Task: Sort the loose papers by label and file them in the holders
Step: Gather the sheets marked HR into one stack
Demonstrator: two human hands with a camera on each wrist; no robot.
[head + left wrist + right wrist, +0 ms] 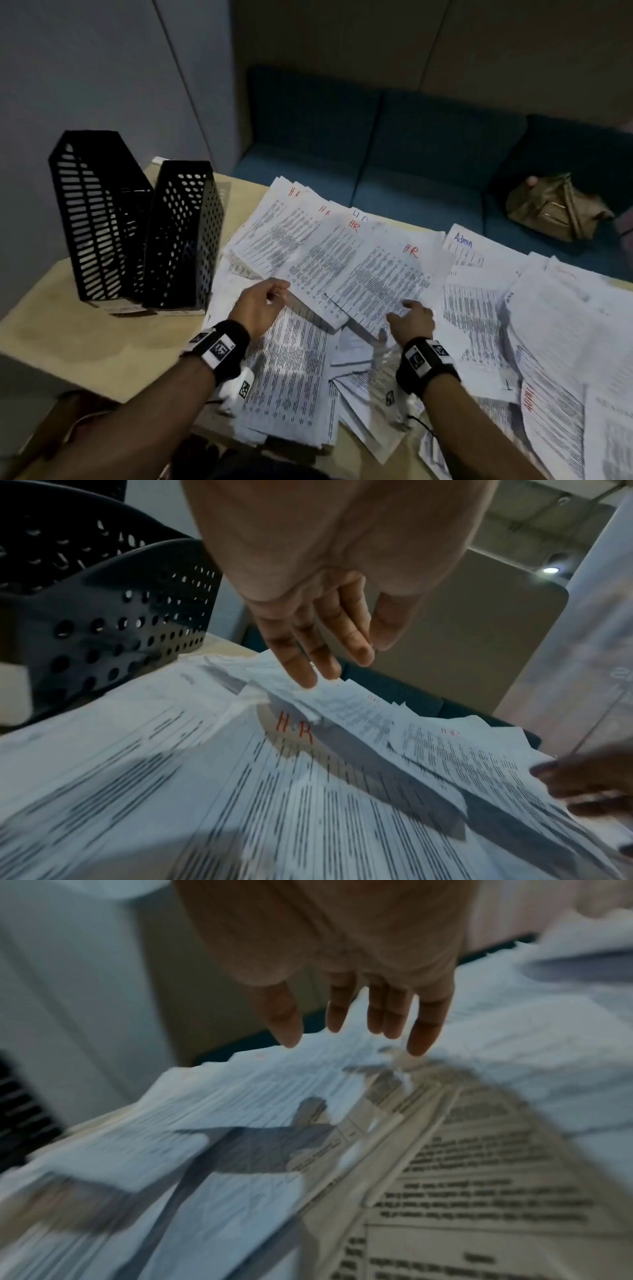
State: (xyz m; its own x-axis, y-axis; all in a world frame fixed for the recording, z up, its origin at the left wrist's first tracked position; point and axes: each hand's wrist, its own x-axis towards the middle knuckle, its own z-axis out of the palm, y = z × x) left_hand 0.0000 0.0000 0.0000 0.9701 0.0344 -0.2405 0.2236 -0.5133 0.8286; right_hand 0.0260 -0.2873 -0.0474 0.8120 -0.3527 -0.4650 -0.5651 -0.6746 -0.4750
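Observation:
Loose printed papers cover the table (68, 335). Several overlapping sheets marked "HR" in red (342, 260) lie fanned in the middle, and a sheet marked "Admin" in blue (462, 243) lies to their right. Two black perforated holders (102, 219) (185, 236) stand upright at the left. My left hand (277, 291) reaches with straight fingers (308, 669) that touch the near left edge of the HR fan (359, 710). My right hand (404, 308) is spread flat, its fingertips (421, 1042) on the near edge of the front HR sheet (383, 284). Neither hand grips anything.
More sheets are piled to the right (565, 342) and at the near edge (291, 377), one marked "Admin" in red. A teal sofa (411, 154) runs behind the table with a brown bag (555, 209) on it. Bare tabletop shows in front of the holders.

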